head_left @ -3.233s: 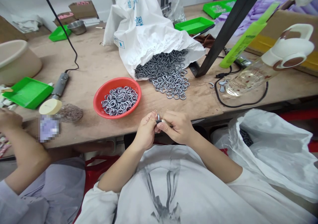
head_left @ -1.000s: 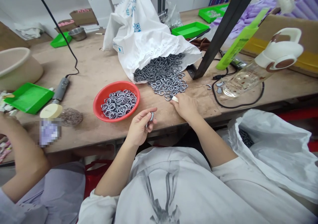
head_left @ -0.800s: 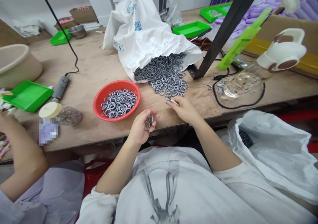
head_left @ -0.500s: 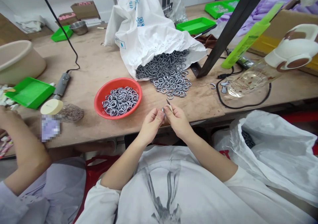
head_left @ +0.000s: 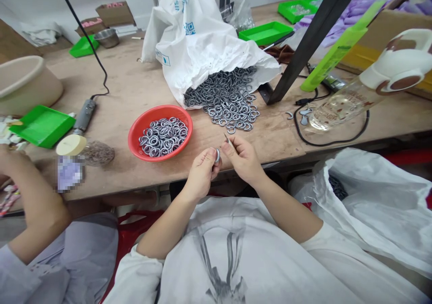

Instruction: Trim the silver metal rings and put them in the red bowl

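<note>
Metal ring (head_left: 218, 154) pinched in left hand (head_left: 201, 173) — right hand (head_left: 243, 158) touching it.

On the wooden bench (head_left: 128, 88), the round red plastic bowl (head_left: 139, 128) sits left of the loose grey metal rings (head_left: 229, 101), which spill from the crumpled white plastic sack (head_left: 199, 43) behind them.

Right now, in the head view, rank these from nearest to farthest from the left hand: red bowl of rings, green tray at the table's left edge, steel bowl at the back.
Measured from the left hand, which pinches a ring:
1. Red bowl, just ahead, to its left.
2. Green tray, far left on the table edge.
3. Steel bowl, at the back left.
</note>
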Tool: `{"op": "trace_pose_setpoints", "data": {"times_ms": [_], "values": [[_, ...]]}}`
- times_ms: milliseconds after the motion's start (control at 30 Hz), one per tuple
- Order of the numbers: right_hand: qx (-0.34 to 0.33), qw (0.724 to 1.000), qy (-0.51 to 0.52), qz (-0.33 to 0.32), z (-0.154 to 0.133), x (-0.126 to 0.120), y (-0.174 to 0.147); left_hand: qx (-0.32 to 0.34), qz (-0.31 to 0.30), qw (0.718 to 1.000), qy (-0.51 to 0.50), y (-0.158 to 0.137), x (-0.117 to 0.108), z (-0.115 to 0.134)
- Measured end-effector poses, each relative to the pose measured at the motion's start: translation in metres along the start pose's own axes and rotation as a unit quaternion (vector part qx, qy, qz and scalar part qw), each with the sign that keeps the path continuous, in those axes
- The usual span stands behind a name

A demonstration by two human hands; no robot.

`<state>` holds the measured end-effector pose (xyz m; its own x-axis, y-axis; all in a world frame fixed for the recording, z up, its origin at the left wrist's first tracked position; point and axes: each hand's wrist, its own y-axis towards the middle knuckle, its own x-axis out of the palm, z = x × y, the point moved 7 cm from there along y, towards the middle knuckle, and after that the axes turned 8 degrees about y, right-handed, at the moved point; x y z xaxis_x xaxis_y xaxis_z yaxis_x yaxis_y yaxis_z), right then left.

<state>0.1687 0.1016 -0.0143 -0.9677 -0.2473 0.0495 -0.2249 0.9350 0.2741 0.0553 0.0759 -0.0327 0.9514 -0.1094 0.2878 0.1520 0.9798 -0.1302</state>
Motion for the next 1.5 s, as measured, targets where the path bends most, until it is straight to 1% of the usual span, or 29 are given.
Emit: {"op": "trace_pose_setpoints", "data": {"times_ms": [33,67,167,267,367,533,600,700,767,833,867,900,933,967,1033,1100,1167,1233,1267,1300,1333,1367,1433,1467,1500], "values": [[-0.008,1.0,-0.027,-0.006,-0.003,-0.001,0.0,-0.006,0.0,1.0,-0.013,-0.001,0.0,0.001],[-0.031,0.997,-0.067,-0.019,-0.009,0.0,-0.001,-0.013,0.003,1.0,-0.028,-0.001,0.0,0.002],[-0.124,0.973,-0.182,-0.067,-0.027,0.009,-0.009,-0.045,0.026,0.996,-0.069,-0.002,-0.003,0.001],[-0.19,0.95,-0.238,-0.064,-0.039,0.013,-0.017,-0.065,0.034,0.993,-0.089,-0.002,-0.001,-0.002],[-0.214,0.94,-0.261,-0.059,-0.042,0.013,-0.017,-0.074,0.023,0.993,-0.094,-0.004,0.003,-0.003],[-0.22,0.936,-0.266,-0.066,-0.043,0.013,-0.015,-0.077,0.002,0.992,-0.098,-0.006,0.008,-0.002],[-0.201,0.946,-0.239,-0.08,-0.04,0.015,-0.015,-0.077,-0.008,0.992,-0.098,-0.005,0.007,-0.002],[-0.123,0.969,-0.194,-0.095,-0.027,0.017,-0.012,-0.085,-0.009,0.992,-0.091,-0.002,0.001,-0.003],[-0.075,0.974,-0.19,-0.095,-0.016,0.016,-0.005,-0.086,-0.008,0.993,-0.079,-0.002,-0.002,-0.004],[-0.042,0.972,-0.223,-0.055,-0.005,0.003,0.008,-0.069,-0.032,0.995,-0.056,-0.005,0.0,-0.003],[-0.021,0.966,-0.257,-0.018,0.001,-0.009,0.015,-0.057,-0.056,0.996,-0.043,-0.008,0.003,-0.003],[0.013,0.951,-0.309,0.02,0.007,-0.021,0.023,-0.048,-0.08,0.995,-0.031,-0.011,0.006,-0.003],[0.057,0.924,-0.376,0.044,0.014,-0.034,0.03,-0.04,-0.096,0.994,-0.024,-0.014,0.008,-0.003],[0.092,0.893,-0.438,0.043,0.021,-0.042,0.037,-0.035,-0.097,0.994,-0.02,-0.015,0.008,-0.003],[0.114,0.845,-0.522,0.016,0.028,-0.05,0.047,-0.028,-0.07,0.997,-0.016,-0.015,0.002,-0.003],[0.121,0.821,-0.558,-0.014,0.033,-0.051,0.053,-0.018,-0.038,0.999,-0.001,-0.011,-0.008,-0.001],[0.135,0.807,-0.575,-0.031,0.037,-0.051,0.055,-0.013,-0.024,1.0,0.012,-0.008,-0.015,0.002],[0.133,0.798,-0.586,-0.043,0.038,-0.05,0.055,-0.021,-0.007,1.0,0.01,-0.005,-0.022,0.004],[0.127,0.797,-0.588,-0.047,0.037,-0.05,0.055,-0.032,0.001,0.999,0.004,-0.004,-0.024,0.004],[0.118,0.802,-0.583,-0.046,0.035,-0.051,0.054,-0.045,0.006,0.999,-0.005,-0.003,-0.026,0.004],[0.102,0.816,-0.568,-0.04,0.032,-0.051,0.053,-0.058,0.013,0.998,-0.017,-0.002,-0.027,0.003],[0.08,0.838,-0.539,-0.032,0.028,-0.05,0.051,-0.069,0.02,0.997,-0.029,0.0,-0.028,0.002],[0.04,0.896,-0.441,-0.028,0.019,-0.046,0.045,-0.078,0.036,0.995,-0.04,0.003,-0.027,-0.001],[0.03,0.925,-0.378,-0.034,0.016,-0.042,0.04,-0.072,0.043,0.996,-0.032,0.006,-0.026,-0.003],[0.028,0.948,-0.315,-0.046,0.014,-0.037,0.036,-0.059,0.048,0.997,-0.01,0.008,-0.024,-0.004]]}}
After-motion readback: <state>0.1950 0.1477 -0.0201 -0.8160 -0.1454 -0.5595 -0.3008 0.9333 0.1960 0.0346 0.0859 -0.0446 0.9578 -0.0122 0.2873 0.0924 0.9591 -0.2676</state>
